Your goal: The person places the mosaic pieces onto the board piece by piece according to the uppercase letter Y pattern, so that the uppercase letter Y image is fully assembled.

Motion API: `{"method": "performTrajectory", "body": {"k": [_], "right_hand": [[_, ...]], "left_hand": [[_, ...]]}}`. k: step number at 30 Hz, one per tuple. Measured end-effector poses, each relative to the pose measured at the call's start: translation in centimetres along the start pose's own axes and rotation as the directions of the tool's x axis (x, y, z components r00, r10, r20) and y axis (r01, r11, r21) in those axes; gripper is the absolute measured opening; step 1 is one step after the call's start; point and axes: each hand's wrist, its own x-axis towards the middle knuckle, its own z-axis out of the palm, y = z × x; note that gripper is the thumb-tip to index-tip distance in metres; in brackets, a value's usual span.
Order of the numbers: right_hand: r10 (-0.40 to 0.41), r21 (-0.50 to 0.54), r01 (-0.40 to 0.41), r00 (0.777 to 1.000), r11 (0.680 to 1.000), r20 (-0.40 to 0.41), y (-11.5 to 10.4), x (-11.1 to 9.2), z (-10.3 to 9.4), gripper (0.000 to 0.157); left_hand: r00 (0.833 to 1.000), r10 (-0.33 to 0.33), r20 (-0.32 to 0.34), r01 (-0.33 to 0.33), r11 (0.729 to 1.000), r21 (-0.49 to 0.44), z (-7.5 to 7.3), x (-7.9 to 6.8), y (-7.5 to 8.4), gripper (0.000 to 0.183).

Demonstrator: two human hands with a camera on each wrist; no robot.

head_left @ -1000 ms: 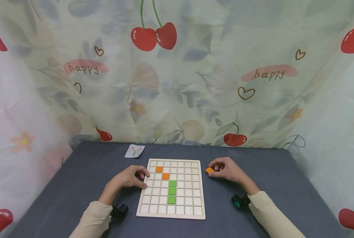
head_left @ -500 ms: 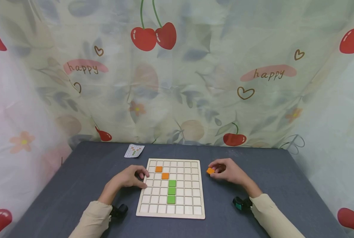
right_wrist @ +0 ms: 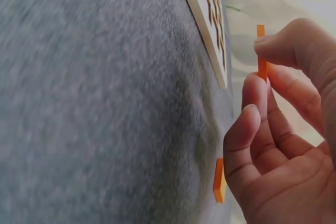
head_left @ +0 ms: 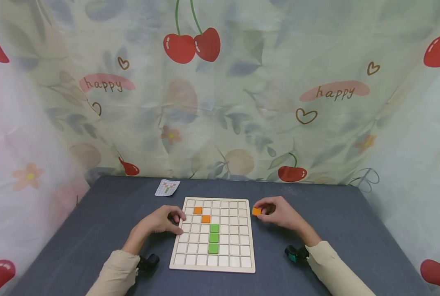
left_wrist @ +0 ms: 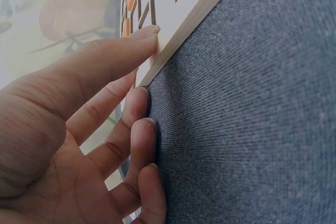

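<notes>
A pale wooden grid board point(head_left: 229, 263) lies flat on the table. Two orange tiles, the upper point(head_left: 197, 210) and the lower point(head_left: 206, 219), step diagonally down to a column of three green tiles point(head_left: 214, 238). My left hand point(head_left: 160, 220) is at the board's left edge; its thumb point(left_wrist: 118, 51) touches the frame, while the other fingers lie by the edge and the cloth. Just off the board's right side, my right hand point(head_left: 280, 212) pinches a thin orange tile point(right_wrist: 262, 56) above the table. Another orange tile point(right_wrist: 219, 180) lies on the cloth below that hand, hidden in the head view.
A small printed card point(head_left: 167, 188) with a coloured grid pattern lies behind the board, to the left. Dark cloth point(head_left: 275, 271) covers the table. A printed curtain point(head_left: 242, 123) hangs along the back and sides.
My right hand has shifted a little left toward the board, carrying the orange tile, after a slight drift right. The left hand and the board stay in place.
</notes>
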Motion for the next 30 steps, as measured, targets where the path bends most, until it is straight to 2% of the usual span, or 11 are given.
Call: {"method": "performTrajectory", "body": {"k": [12, 19, 30], "right_hand": [[-0.023, 0.017, 0.023, 1.000, 1.000, -0.001, -0.7, 1.4, 1.3, 0.027], [-0.022, 0.040, 0.021, 0.999, 0.999, 0.035, -1.3, 2.0, 2.1, 0.028], [-0.065, 0.072, 0.060, 0.995, 0.996, 0.073, -1.8, 2.8, 3.0, 0.028]], "left_hand": [[1.000, -0.014, -0.009, 0.014, 1.000, 0.002, 0.0, 0.1, 0.0, 0.032], [1.000, -0.007, -0.007, 0.007, 1.000, -0.004, 0.0, 0.1, 0.0, 0.032], [1.000, -0.004, -0.003, 0.004, 1.000, 0.007, 0.0, 0.0, 0.3, 0.031]]}}
